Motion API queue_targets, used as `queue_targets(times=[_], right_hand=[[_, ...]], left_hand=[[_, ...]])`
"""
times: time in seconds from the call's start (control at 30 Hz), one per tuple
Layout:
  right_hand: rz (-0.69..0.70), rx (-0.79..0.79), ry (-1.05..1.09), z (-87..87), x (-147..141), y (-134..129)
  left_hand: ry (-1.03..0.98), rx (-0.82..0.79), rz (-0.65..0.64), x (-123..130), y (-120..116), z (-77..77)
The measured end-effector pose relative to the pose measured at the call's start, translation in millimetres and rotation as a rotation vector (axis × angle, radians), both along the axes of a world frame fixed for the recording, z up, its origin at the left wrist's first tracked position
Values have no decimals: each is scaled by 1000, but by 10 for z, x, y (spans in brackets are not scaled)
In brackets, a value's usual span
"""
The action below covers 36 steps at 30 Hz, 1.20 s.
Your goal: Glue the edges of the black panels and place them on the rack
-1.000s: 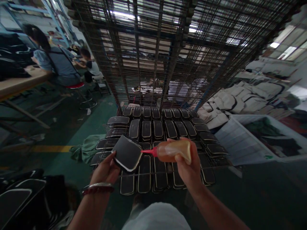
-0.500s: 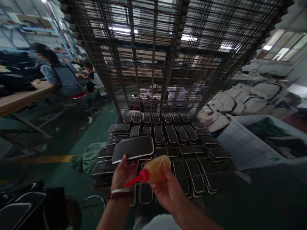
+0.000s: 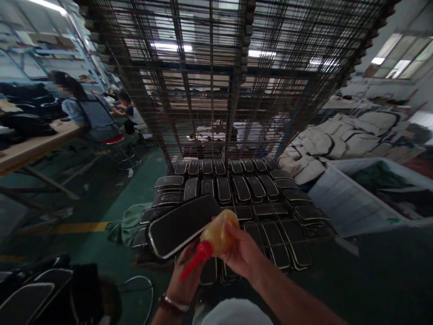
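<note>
In my right hand (image 3: 241, 250) is a squeeze bottle (image 3: 216, 237) of amber liquid, its red nozzle pointing down and to the left. My left hand (image 3: 186, 275) grips the lower edge of a dark, rounded oblong panel (image 3: 182, 223) with a pale rim; its fingers are partly hidden by the panel and the bottle. The panel is tilted, its left end lower and closer to me. The nozzle passes in front of my left hand, below the panel; whether they touch, I cannot tell. Similar dark panels (image 3: 277, 239) lie in rows on the low rack beneath.
A tall wire rack (image 3: 211, 67) rises ahead. At right stand a white bin (image 3: 341, 203) and stacked pale pieces (image 3: 352, 140). Another person (image 3: 94, 115) sits at a table (image 3: 43, 142) on the left. Green cloth (image 3: 130, 223) lies on the floor; more dark panels (image 3: 29, 302) are lower left.
The panel has swung anticlockwise, its left end dropping toward me. My left hand has shifted right and down. The bottle has moved slightly, and its nozzle now points more steeply downward.
</note>
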State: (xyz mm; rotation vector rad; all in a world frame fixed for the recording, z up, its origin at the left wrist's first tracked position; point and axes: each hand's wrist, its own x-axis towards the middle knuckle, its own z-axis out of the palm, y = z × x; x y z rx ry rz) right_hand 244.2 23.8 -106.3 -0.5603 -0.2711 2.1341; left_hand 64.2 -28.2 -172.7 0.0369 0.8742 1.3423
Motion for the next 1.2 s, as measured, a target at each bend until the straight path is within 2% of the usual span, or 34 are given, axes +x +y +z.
queue_targets(times=[0.07,0.13,0.2,0.27,0.33,0.4,0.47,0.53,0.63,0.73,0.8,0.87,0.97,1.1,1.2], right_hand=[[113,41,-72,73,228,116],[208,98,-154,158,428,229],[283,145,-235,241,574,327],[342,190,-304,312,655,404],[392,243,-348,363,675,457],[428,294,-382,396,652,487],[443,330,-411,422,619,497],[432,354,-434,451,609,494],[353,388,-462,506,680,482],[227,431,-481,535,819,482],[143,447,-486,521,904,490],[64,452,-487,485,956,498],[-22,450,-480,413,956,492],[-63,444,-440,319,872,437],[-91,439,-407,250,815,382]], left_hand=[[20,33,9,-244,-94,-22],[42,50,-29,-521,-98,83],[84,46,-200,-751,-19,313],[124,96,-393,-871,109,605],[205,129,-478,-865,244,881],[313,136,-532,-768,361,1083],[397,146,-611,-648,453,1191],[440,160,-672,-572,513,1217],[500,127,-588,-620,532,1165],[595,36,-380,-841,511,1115],[622,-11,-230,-1015,519,1146],[596,-25,-142,-1153,553,1250],[538,1,-125,-1220,620,1491],[495,48,-155,-1031,659,1762],[506,-4,-142,-803,649,1890]])
